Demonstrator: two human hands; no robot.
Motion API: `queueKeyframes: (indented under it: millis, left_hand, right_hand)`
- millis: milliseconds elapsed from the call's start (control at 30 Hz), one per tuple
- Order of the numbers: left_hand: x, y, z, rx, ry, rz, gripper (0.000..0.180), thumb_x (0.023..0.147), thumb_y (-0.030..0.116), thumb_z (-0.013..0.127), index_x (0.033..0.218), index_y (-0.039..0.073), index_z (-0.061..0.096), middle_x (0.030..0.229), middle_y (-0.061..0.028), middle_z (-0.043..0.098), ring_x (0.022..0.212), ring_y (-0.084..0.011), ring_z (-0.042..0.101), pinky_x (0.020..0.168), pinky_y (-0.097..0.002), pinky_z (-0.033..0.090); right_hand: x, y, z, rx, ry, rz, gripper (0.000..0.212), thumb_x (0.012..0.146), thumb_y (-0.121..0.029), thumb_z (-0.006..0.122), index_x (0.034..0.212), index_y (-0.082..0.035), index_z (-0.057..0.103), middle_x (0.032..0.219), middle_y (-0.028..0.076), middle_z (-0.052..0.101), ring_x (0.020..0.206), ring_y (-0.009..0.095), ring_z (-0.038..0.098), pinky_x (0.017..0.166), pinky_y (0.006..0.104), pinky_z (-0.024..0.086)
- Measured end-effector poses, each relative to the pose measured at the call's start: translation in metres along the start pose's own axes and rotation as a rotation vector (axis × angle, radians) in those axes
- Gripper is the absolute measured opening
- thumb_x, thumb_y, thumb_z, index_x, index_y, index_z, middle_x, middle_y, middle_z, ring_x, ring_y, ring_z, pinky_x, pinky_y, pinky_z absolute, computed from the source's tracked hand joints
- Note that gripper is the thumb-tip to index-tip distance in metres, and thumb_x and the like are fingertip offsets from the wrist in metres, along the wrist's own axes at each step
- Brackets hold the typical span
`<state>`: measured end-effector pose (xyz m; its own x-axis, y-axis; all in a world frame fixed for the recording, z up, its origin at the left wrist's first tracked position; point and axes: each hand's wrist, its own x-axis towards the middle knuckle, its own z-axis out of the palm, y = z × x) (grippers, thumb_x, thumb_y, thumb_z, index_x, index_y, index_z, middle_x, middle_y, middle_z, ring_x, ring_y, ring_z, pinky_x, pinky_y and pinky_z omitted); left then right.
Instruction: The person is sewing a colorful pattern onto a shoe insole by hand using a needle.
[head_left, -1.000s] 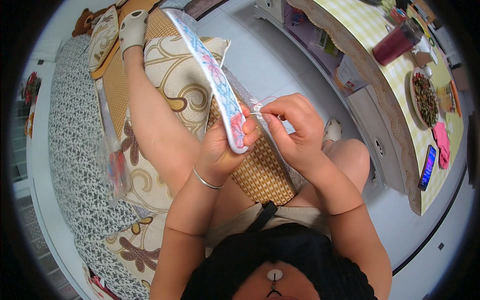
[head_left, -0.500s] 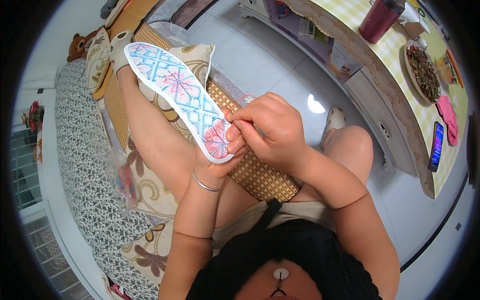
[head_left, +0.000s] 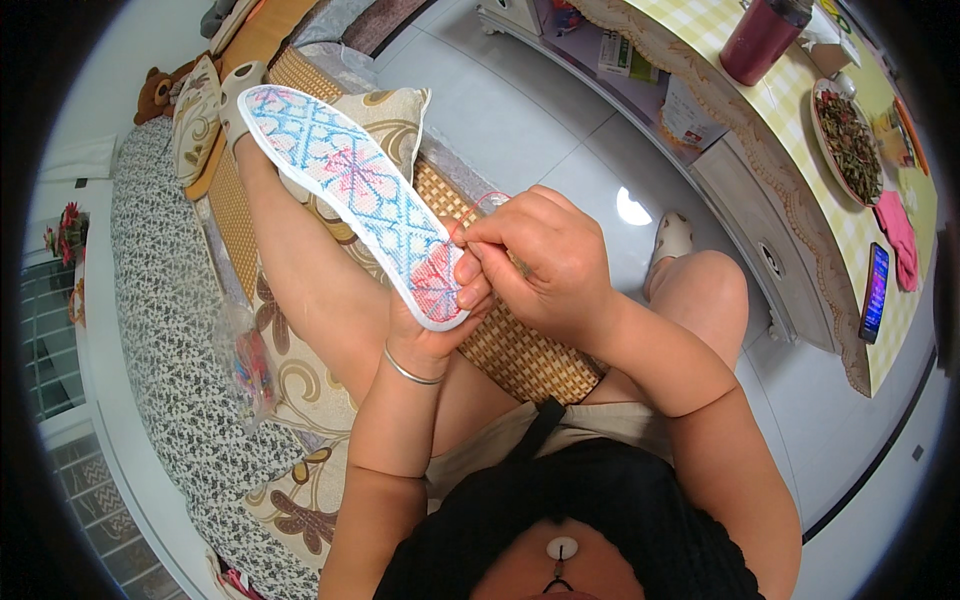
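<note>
An embroidered shoe insole [head_left: 350, 180], white-edged with blue lattice and pink-red flower stitching, slants across my lap. My left hand [head_left: 430, 325] is closed around its near end from beneath, with the thumb and fingertips at the right edge. Over that same edge, my right hand [head_left: 545, 260] is closed in a pinch, thumb against forefinger. Whatever small thing sits between those fingertips is too small to make out. A thin red thread [head_left: 480, 202] loops just above the pinch, close to the red-stitched part.
Beneath me is a woven-mat seat [head_left: 530, 350] with patterned cushions [head_left: 385, 120]. A clear plastic bag [head_left: 247, 365] with colourful contents lies at left. On the checked table [head_left: 790, 120] at right stand a maroon flask [head_left: 765, 40], a plate [head_left: 845, 140], a pink cloth [head_left: 897, 240] and a phone [head_left: 874, 292].
The insole has tilted slightly, its far end shifting a little left. More of the red thread loop shows above my right hand's pinch. Both hands stay nearly in place.
</note>
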<state>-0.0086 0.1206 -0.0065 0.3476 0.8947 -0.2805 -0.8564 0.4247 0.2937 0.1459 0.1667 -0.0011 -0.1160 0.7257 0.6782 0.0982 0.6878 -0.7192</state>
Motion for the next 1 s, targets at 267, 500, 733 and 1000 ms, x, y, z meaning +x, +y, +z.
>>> queueKeyframes:
  millis: [267, 500, 733, 1000]
  left_hand:
    - [0.0, 0.0, -0.001, -0.008, 0.001, -0.011, 0.023, 0.093, 0.033, 0.05, 0.096, 0.01, 0.053, 0.071, -0.0075, 0.055, 0.054, -0.0181, 0.052, 0.049, -0.026, 0.043]
    - [0.001, -0.001, -0.004, 0.013, 0.014, 0.047, 0.024, 0.091, 0.025, 0.055, 0.102, 0.004, 0.056, 0.074, -0.01, 0.056, 0.056, -0.0216, 0.053, 0.053, -0.0292, 0.045]
    - [-0.004, 0.005, -0.004, 0.44, 0.143, 0.252, 0.012, 0.09, 0.001, 0.054, 0.102, -0.003, 0.055, 0.088, -0.0148, 0.065, 0.064, -0.0171, 0.062, 0.053, -0.026, 0.053]
    - [-0.01, 0.002, 0.011, 0.67, 0.271, 0.348, 0.01, 0.087, 0.0, 0.06, 0.095, -0.006, 0.057, 0.08, -0.0138, 0.065, 0.06, -0.0139, 0.063, 0.048, -0.0225, 0.054]
  right_hand:
    - [-0.002, 0.003, 0.001, 0.047, -0.01, -0.003, 0.015, 0.07, 0.005, 0.066, 0.082, -0.005, 0.066, 0.071, 0.008, 0.061, 0.062, 0.025, 0.058, 0.057, 0.0331, 0.046]
    - [-0.003, 0.004, -0.001, 0.064, -0.041, 0.066, 0.01, 0.073, 0.002, 0.064, 0.08, -0.005, 0.065, 0.071, 0.008, 0.061, 0.065, 0.025, 0.058, 0.059, 0.0319, 0.047]
    - [-0.01, 0.029, 0.0, 0.63, -0.221, 0.699, 0.008, 0.084, -0.005, 0.064, 0.09, -0.001, 0.066, 0.082, 0.003, 0.065, 0.075, 0.009, 0.059, 0.067, 0.0235, 0.047]
    - [-0.014, 0.032, 0.013, 1.078, -0.137, 1.103, 0.014, 0.087, -0.005, 0.062, 0.099, 0.001, 0.066, 0.092, 0.009, 0.069, 0.079, 0.015, 0.067, 0.071, 0.0284, 0.057]
